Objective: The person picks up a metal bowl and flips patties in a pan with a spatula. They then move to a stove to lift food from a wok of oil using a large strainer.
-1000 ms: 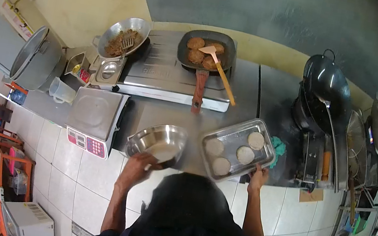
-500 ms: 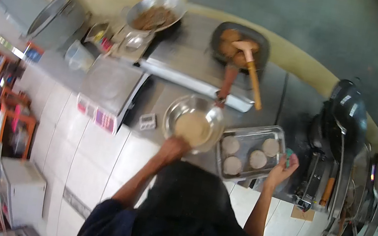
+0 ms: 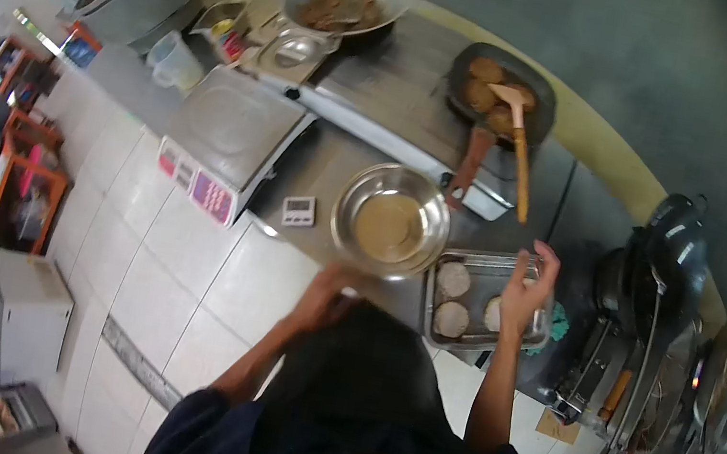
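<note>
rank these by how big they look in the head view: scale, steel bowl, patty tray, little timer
1. scale
2. steel bowl and patty tray: about alike, and the tray is partly covered, so no ranking between them
3. little timer

Even daylight lit the scene; strong fisheye bending and black vignetting framed it, motion softened detail, and glare streaked the round steel bowl [image 3: 391, 221].

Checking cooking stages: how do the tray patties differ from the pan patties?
The tray patties are pale; the pan patties are browned. The right hand covers some tray patties; a wooden spatula lies on the pan patties. Both are round and flat.
</note>
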The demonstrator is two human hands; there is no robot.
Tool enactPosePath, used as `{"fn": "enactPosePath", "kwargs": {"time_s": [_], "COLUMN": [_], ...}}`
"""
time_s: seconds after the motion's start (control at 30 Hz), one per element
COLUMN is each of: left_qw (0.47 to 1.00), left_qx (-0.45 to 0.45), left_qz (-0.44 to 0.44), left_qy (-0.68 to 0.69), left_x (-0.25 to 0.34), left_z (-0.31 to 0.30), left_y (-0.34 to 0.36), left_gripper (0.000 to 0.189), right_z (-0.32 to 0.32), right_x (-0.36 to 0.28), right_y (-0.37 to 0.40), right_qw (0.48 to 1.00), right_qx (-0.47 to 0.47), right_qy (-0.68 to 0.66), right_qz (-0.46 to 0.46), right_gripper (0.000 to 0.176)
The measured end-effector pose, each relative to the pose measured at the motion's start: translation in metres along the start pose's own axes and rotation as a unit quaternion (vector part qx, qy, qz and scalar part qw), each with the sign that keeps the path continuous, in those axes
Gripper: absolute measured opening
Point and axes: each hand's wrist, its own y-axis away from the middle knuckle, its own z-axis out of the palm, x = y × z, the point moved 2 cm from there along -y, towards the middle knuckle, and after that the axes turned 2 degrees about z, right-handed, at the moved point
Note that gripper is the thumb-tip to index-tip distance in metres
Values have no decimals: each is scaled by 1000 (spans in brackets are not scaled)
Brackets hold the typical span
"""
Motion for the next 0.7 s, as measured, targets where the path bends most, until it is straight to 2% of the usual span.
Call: {"fn": "enactPosePath", "kwargs": {"time_s": [0.07,0.1,0.17,0.2,0.27,0.37,0.5,0.57,0.63,0.7], "left_qw": [986,987,930,932,910,902,899,831,825,783], "left_qx": [-7,-18,-46,-49,-2,11,4,-66,-89,-109], "left_qz": [-105,-88,-245,-233,-233,-189,-196,-230,-233,-238], "left_qy": [127,135,270,274,342,387,392,503,507,564], "left_x": [-21,-19,-14,-14,-14,-9,-7,-10,3,4], "left_z": [10,6,-4,-2,-5,-4,9,25,22,34], "left_y": [24,21,11,-2,-27,-76,-135,-163,-185,-202], "left_gripper": [28,28,25,25,30,40,51,59,60,57], "right_z": [10,15,26,31,48,68,74,52,27,17], "right_x": [-14,-15,-25,-30,-33,-22,-20,-66,-100,-119], "right_y": [-29,-42,-66,-76,-90,-103,-113,-115,-117,-115], "right_qw": [997,994,978,978,960,957,942,918,912,907], "right_qx": [-29,-42,-88,-77,-183,-204,-209,-187,-175,-166], "right_qy": [41,62,144,150,209,204,264,350,370,387], "right_qz": [-58,-79,-120,-126,-34,-10,-9,17,2,-7], "right_gripper": [28,31,39,39,46,48,51,51,49,47]}}
